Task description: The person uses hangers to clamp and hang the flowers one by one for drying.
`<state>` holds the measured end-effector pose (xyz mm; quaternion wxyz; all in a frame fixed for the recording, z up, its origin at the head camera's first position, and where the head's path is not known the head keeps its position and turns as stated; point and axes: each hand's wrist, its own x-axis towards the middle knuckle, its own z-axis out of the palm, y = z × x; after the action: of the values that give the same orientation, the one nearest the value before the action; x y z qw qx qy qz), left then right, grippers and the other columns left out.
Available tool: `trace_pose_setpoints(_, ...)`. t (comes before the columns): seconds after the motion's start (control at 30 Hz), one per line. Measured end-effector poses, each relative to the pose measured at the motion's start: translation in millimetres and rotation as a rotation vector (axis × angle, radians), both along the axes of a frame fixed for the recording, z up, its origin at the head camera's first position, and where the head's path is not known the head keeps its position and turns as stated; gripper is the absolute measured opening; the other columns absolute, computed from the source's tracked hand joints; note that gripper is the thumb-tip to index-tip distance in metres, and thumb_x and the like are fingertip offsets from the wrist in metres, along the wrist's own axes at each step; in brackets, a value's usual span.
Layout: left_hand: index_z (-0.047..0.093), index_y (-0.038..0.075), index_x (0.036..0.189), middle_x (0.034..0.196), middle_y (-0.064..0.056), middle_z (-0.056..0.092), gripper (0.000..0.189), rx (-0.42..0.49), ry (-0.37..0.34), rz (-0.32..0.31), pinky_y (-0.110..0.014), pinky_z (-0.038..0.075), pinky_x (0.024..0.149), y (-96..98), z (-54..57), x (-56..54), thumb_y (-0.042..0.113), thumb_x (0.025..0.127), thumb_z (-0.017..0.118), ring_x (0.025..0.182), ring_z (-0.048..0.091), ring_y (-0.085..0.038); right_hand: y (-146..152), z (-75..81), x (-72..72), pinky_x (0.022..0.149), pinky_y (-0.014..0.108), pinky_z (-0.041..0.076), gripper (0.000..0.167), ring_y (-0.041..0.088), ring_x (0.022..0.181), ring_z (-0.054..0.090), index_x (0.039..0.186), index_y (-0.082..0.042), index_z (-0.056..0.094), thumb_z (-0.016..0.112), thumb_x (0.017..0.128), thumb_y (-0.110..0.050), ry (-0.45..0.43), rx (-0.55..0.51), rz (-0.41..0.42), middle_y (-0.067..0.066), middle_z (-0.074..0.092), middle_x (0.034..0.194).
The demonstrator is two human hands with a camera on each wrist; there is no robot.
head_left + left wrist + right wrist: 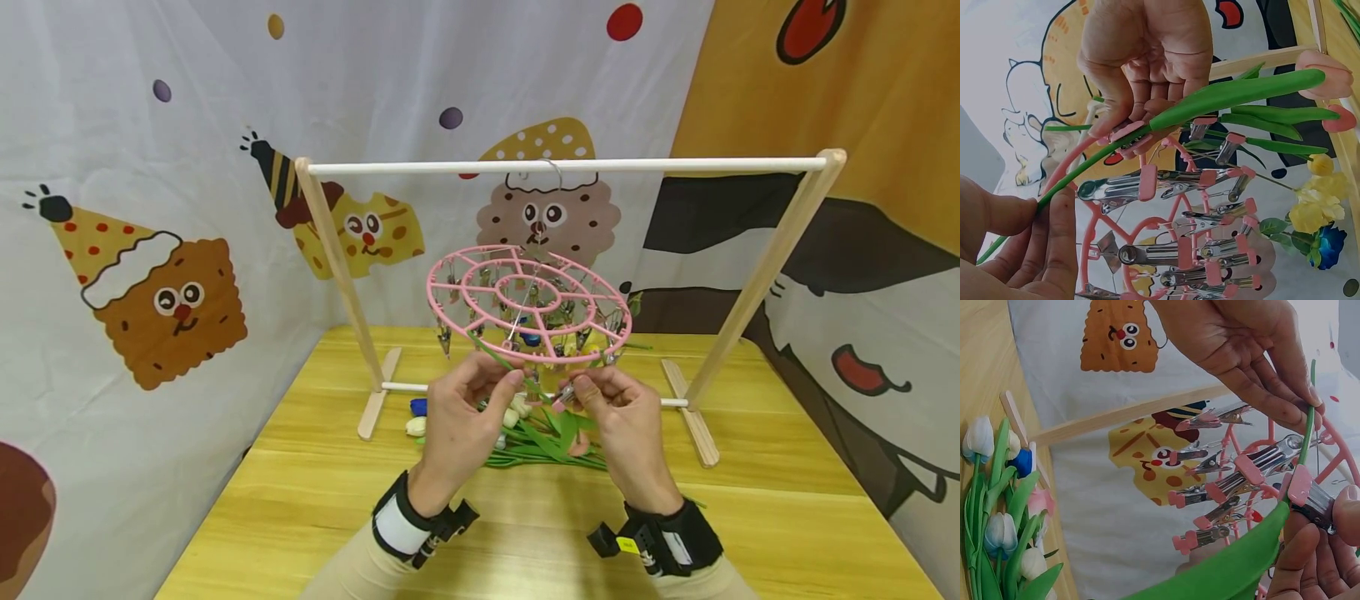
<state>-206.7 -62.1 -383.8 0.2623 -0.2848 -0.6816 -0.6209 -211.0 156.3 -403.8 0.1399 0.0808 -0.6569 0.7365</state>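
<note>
Under the near rim of a round pink hanging rack [551, 357], my two hands work close together. My left hand [468, 412] pinches the thin green stem [1063, 181] of an artificial flower between thumb and fingers. My right hand [630, 425] holds a metal clip with pink tips [1300, 485] by its metal end. The clip's pink tips lie across the stem, beside the base of a long green leaf [1229, 562]. A pink tulip head [1325, 75] shows past the leaf's tip in the left wrist view.
The rack hangs by a hook from the white bar [420, 167] of a wooden stand [768, 275]. Several other clips [1157, 253] dangle from it, some with flowers, including a blue one [1331, 245]. Artificial tulips [1000, 534] lie on the wooden table [315, 492] beneath.
</note>
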Motion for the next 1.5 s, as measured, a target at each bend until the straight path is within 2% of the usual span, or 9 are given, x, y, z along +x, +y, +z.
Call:
trace_pose_setpoints(0.23,0.081,0.005,0.12,0.112,-0.013,0.088,0.008,-0.007,-0.006,0.008,-0.033,0.075,0.084,-0.3,0.2,0.2,0.006,0.112,0.078,0.096,0.088,-0.037,1,-1.3,0.3,0.086,0.026,0.07,0.03,0.013,0.091,0.082,0.13,0.009,0.079,0.073,0.117,-0.018,-0.007,0.045,0.003,-0.001,0.089,0.107)
trace_pose_setpoints(0.4,0.081,0.005,0.124,0.117,-0.015,0.089,0.012,-0.002,-0.004,-0.025,-0.033,0.075,0.087,0.0,-0.5,-0.2,0.005,0.113,0.078,0.101,0.089,-0.033,5,-3.5,1.2,0.09,0.028,0.07,0.031,0.018,0.098,0.082,0.136,-0.002,0.082,0.073,0.119,-0.026,-0.014,0.111,0.027,-0.003,0.09,0.116)
trace_pose_setpoints(0.63,0.08,0.004,0.126,0.121,-0.017,0.088,0.014,-0.002,0.01,-0.051,-0.034,0.075,0.089,-0.2,-3.2,-0.7,0.004,0.112,0.078,0.102,0.089,-0.036,9,-5.3,1.5,0.087,0.028,0.07,0.036,0.02,0.1,0.081,0.141,0.002,0.079,0.073,0.118,-0.025,-0.024,0.092,0.044,-0.005,0.09,0.118)
trace_pose_setpoints(0.67,0.08,0.004,0.126,0.122,-0.017,0.088,0.014,-0.003,0.011,-0.054,-0.035,0.075,0.09,-0.5,-3.8,-0.3,0.003,0.112,0.078,0.103,0.089,-0.036,10,-5.2,1.6,0.086,0.028,0.069,0.036,0.019,0.098,0.081,0.142,0.002,0.078,0.073,0.118,-0.025,-0.022,0.088,0.048,-0.005,0.09,0.118)
trace_pose_setpoints(0.8,0.08,0.002,0.125,0.122,-0.018,0.087,0.014,-0.018,0.018,-0.061,-0.036,0.076,0.088,-2.6,-7.2,1.5,0.002,0.111,0.079,0.101,0.089,-0.034,12,-5.9,2.1,0.067,0.029,0.07,0.04,0.016,0.089,0.081,0.145,0.008,0.072,0.072,0.119,-0.023,-0.023,0.061,0.082,-0.002,0.091,0.117)
trace_pose_setpoints(0.9,0.08,0.002,0.127,0.122,-0.018,0.087,0.016,-0.036,0.017,-0.061,-0.038,0.076,0.088,-4.1,-9.3,3.5,0.002,0.11,0.08,0.101,0.089,-0.031,14,-7.0,2.2,0.055,0.031,0.067,0.039,0.018,0.084,0.08,0.145,0.007,0.072,0.073,0.118,-0.022,-0.026,0.057,0.098,-0.001,0.09,0.116)
trace_pose_setpoints(1.2,0.078,0.001,0.134,0.128,-0.017,0.085,0.025,-0.072,-0.019,-0.072,-0.041,0.076,0.092,-10.4,-17.8,7.5,0.001,0.109,0.081,0.11,0.087,-0.027,22,-8.2,2.9,0.061,0.022,0.064,0.04,0.015,0.089,0.08,0.147,0.005,0.072,0.074,0.118,-0.022,-0.044,0.12,0.093,-0.007,0.09,0.119)
trace_pose_setpoints(1.4,0.077,0.001,0.132,0.127,-0.018,0.085,0.024,-0.111,-0.021,-0.046,-0.038,0.075,0.091,-15.7,-25.9,9.2,0.003,0.108,0.082,0.107,0.087,-0.025,27,-8.5,2.9,0.079,0.025,0.069,0.04,0.01,0.098,0.083,0.148,0.002,0.073,0.076,0.117,-0.022,-0.048,0.137,0.071,-0.009,0.09,0.12)
trace_pose_setpoints(1.5,0.078,0.004,0.127,0.123,-0.015,0.087,0.019,-0.146,-0.047,-0.024,-0.035,0.075,0.093,-18.1,-28.9,10.2,0.007,0.109,0.083,0.107,0.086,-0.022,30,-8.8,2.3,0.082,0.025,0.07,0.039,0.01,0.1,0.084,0.148,0.002,0.073,0.076,0.117,-0.021,-0.042,0.141,0.067,-0.01,0.09,0.121)
